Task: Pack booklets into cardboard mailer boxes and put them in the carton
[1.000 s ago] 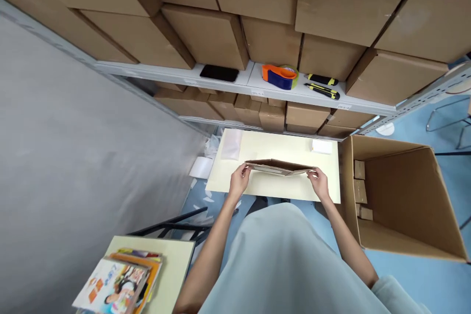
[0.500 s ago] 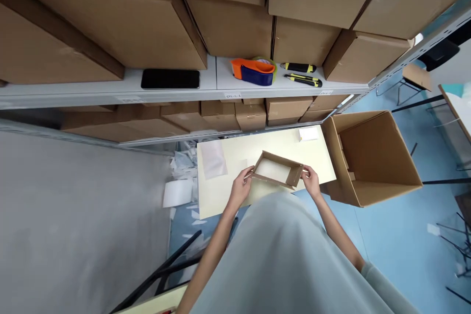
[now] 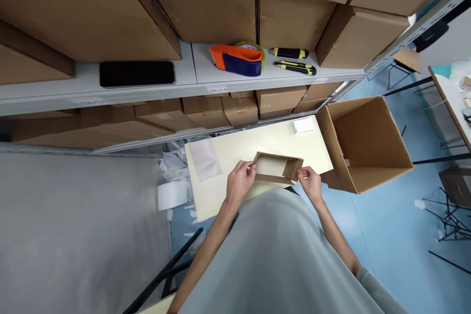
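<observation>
Between my hands is a small brown cardboard box point(image 3: 274, 178), open through its middle so that the pale table shows through it. My left hand point(image 3: 241, 179) grips its left end with bent fingers. My right hand point(image 3: 309, 180) pinches the lower right corner, by a flap point(image 3: 290, 168) folded inside the right end. The box is held over the front edge of the cream table point(image 3: 235, 152), close to my shirt. On the table's left part lies a translucent plastic bag point(image 3: 206, 159); a small white box point(image 3: 303, 125) sits at its back right.
A large open carton point(image 3: 371, 144) stands right of the table. Above, a metal shelf point(image 3: 198, 68) bears cartons, a phone point(image 3: 137, 74), an orange-and-blue tape dispenser point(image 3: 237, 60) and two box cutters point(image 3: 294, 66). A white roll point(image 3: 172, 195) lies left, by a grey wall point(image 3: 81, 230).
My left fingers have come further over the box's left end. My right hand has shifted down to the lower corner, and the right-end flap shows more inside. The camera view has shifted.
</observation>
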Demonstrator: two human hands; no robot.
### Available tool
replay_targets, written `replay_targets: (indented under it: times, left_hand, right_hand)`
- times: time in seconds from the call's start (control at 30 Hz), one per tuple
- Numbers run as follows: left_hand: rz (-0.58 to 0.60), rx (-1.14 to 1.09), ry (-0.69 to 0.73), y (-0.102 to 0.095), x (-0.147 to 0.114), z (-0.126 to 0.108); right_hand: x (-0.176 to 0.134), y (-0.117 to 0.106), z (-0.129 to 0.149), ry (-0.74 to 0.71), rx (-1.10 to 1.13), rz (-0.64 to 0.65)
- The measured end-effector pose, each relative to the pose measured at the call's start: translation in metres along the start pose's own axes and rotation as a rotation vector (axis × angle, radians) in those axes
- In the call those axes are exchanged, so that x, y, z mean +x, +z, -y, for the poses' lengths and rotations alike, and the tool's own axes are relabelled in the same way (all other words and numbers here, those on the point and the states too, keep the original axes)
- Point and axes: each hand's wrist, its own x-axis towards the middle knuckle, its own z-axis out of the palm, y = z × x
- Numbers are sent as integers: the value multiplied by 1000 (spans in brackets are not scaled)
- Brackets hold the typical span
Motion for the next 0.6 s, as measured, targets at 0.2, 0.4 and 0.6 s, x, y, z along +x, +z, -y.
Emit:
replay_targets:
  times: [0.2, 0.4, 0.6]
  left_hand:
    - [-155, 11, -116, 6, -4, -21]
    - [-241, 44, -216, 39, -14, -47]
    - [-218, 48, -246, 69, -24, -58]
  right_hand:
    - [37, -23, 16, -196, -106, 66]
    - [81, -30, 13, -397, -254, 211]
    - [103, -19, -6, -521, -319, 360]
